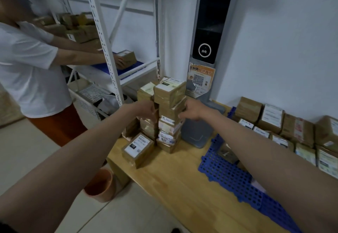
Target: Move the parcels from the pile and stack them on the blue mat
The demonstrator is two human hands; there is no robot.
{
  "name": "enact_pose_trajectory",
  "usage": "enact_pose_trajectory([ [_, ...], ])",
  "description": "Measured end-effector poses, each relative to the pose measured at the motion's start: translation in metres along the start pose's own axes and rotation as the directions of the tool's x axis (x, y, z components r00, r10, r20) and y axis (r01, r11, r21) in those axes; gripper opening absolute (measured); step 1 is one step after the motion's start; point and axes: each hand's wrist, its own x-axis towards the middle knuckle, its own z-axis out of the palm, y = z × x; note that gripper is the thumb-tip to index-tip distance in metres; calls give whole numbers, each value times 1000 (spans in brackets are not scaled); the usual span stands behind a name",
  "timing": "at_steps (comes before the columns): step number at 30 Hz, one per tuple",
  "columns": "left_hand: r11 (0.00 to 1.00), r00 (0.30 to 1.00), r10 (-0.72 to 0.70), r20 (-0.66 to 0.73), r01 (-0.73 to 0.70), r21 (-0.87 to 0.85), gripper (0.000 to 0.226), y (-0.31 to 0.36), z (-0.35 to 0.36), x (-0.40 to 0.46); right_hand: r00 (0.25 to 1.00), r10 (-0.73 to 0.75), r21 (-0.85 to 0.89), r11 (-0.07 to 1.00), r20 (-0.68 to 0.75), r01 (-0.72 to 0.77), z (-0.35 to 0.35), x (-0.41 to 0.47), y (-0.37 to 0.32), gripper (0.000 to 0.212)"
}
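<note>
A tall pile of brown taped parcels [169, 121] stands at the far left end of the wooden table. My left hand [146, 107] presses its left side and my right hand [193, 110] its right side, both gripping the second parcel from the top [171, 109], with the top parcel [169, 91] resting on it. The blue perforated mat [228, 174] lies on the table to the right. It holds rows of stacked parcels [270, 119] along the wall and one small parcel [226, 153] near my right forearm.
A single labelled parcel [138, 148] lies by the pile's foot. A grey scanner kiosk [206, 50] stands behind the pile. Another person in a white shirt [27, 68] handles a box at a white metal shelf [102, 40]. An orange bin [101, 185] sits on the floor.
</note>
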Motion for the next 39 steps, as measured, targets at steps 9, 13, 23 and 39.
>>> enact_pose_trajectory([
  [9, 1000, 985, -8, -172, 11, 15, 90, -14, -45, 73, 998, 56, 102, 993, 17, -58, -22, 66, -1, 83],
  [13, 999, 995, 15, -97, -13, 30, 94, -12, -58, 108, 994, 78, 110, 990, 82, -87, -28, 89, -1, 88],
  [23, 992, 989, 121, 86, -119, -28, 69, -1, -63, 144, 993, 54, 261, 962, 101, -79, -21, 102, -9, 76],
  [39, 915, 926, 368, -90, -377, -143, 67, 89, -74, 110, 888, 359, 591, 796, -287, -131, -56, 14, 14, 47],
])
